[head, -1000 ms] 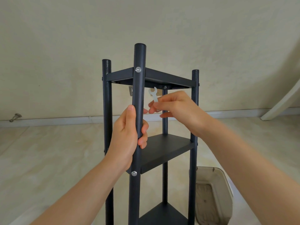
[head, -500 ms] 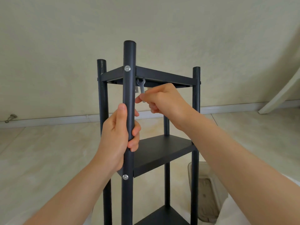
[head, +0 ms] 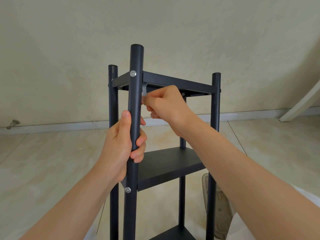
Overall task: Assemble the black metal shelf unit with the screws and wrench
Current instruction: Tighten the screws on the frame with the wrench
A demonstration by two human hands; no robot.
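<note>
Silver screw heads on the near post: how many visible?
2. Upper screw head at the top shelf joint; lower screw head at the middle shelf joint. Lower ones may be out of frame.

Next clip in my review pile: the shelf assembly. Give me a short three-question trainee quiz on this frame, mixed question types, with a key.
1. True or false: the left hand is wrapped around the front post of the shelf unit.
2. Multiple choice: where is the wrench held by the right hand?
A. lying on the middle shelf
B. just under the top shelf, behind the front post
C. on the floor
3. Fill in: the silver screw head at the top corner sits on the ____ post.

Key: 1 true; 2 B; 3 front.
</note>
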